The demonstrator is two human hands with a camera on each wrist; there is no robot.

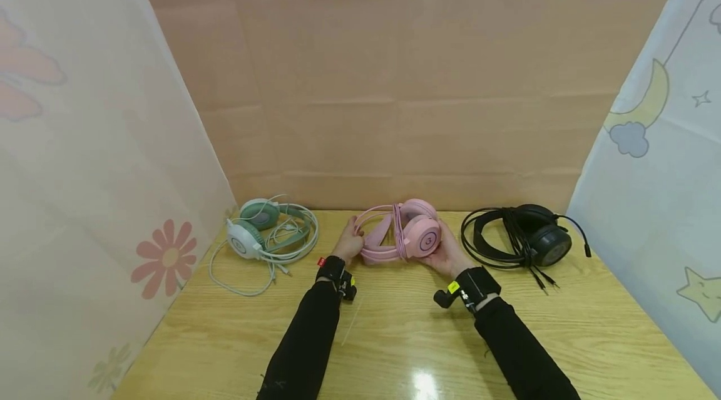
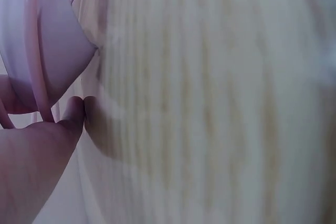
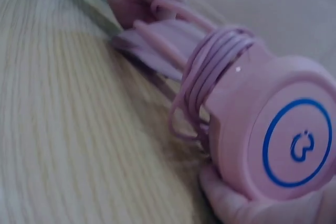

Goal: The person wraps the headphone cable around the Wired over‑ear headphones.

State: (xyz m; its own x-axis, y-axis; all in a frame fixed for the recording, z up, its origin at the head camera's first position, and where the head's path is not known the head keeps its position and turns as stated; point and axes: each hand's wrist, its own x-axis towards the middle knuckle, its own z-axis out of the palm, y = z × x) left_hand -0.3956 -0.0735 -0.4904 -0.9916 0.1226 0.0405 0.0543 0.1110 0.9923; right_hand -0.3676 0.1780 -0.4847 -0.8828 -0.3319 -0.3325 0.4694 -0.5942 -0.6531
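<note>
Pink headphones [image 1: 424, 238], with their cable wound in a bundle [image 1: 399, 232] around the band, are held between both hands at the back middle of the table. My left hand [image 1: 348, 243] grips the headband end; in the left wrist view its thumb [image 2: 76, 111] lies beside the thin pink band. On the other side, my right hand [image 1: 447, 255] holds the ear cups, its fingers partly hidden behind them. The right wrist view shows the outer ear cup [image 3: 294, 145], marked with a blue ring, resting in the right hand [image 3: 236, 205].
White and green headphones [image 1: 245, 238] with a loose white cable lie to the left. Black headphones [image 1: 549, 243] with a bundled cable and a microphone stalk lie to the right. Brown paper [image 1: 349, 74] covers the wall right behind the wooden table [image 1: 394, 337]; patterned sheets flank both sides.
</note>
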